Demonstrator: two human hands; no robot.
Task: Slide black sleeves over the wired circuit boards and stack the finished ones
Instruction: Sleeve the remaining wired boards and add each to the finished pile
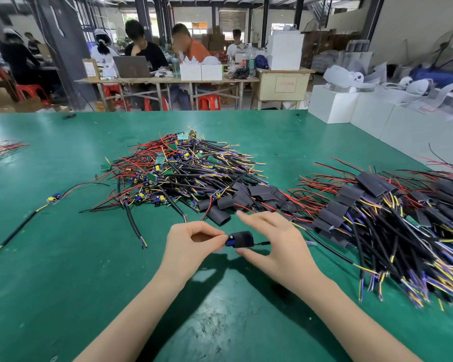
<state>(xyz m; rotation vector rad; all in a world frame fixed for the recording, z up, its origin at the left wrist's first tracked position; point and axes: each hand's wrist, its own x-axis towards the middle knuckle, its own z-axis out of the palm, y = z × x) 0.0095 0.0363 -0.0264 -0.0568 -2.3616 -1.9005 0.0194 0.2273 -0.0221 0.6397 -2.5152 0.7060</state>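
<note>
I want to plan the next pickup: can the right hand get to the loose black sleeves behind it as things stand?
Probably yes. The right hand lies open just in front of the loose black sleeves, with only a few thin wires between.

Two slender forearms, bare from elbow to wrist, end in ringless, gloveless hands (194, 239).

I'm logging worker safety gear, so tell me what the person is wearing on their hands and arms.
Nothing shows on either: the left hand and right hand are bare, with no gloves, rings, watch or wrist strap. Both forearms are uncovered up to the frame's bottom edge; no sleeves are visible.
</note>
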